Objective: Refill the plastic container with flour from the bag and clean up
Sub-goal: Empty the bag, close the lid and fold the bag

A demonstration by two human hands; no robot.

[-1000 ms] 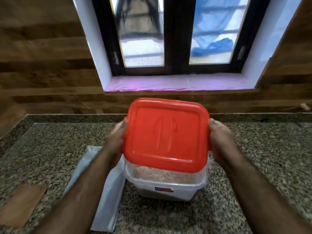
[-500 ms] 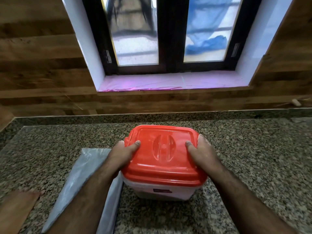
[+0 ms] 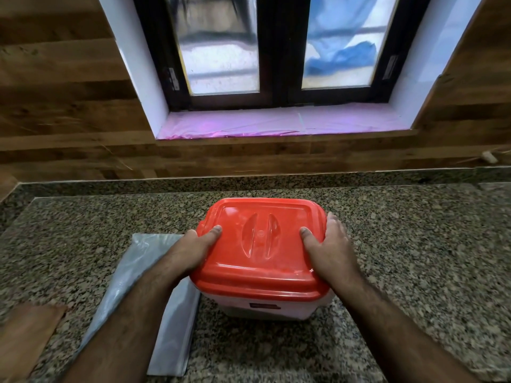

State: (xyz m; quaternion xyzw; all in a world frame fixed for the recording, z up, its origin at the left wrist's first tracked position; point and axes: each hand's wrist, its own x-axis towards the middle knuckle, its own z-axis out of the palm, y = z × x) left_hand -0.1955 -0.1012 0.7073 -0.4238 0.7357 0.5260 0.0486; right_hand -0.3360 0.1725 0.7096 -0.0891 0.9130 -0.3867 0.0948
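A translucent plastic container [image 3: 265, 309] stands on the granite counter [image 3: 414, 258], covered by its red lid [image 3: 260, 252]. My left hand [image 3: 190, 251] grips the lid's left edge, thumb on top. My right hand [image 3: 330, 247] clasps the lid's right edge, thumb on top and fingers wrapped over the side. The flour inside is hidden by the lid. A flattened, clear plastic flour bag [image 3: 138, 275] lies on the counter to the container's left, partly under my left forearm.
A brown flat piece [image 3: 25, 335] lies at the counter's near left. A wood-panelled wall and a window with a pink-covered sill [image 3: 276, 121] rise behind the counter. A small pale object [image 3: 489, 157] sits on the wall ledge at far right.
A second ago I held the red lid tilted above the open container with flour showing. The lid came down onto the container, and both hands now hold its sides.
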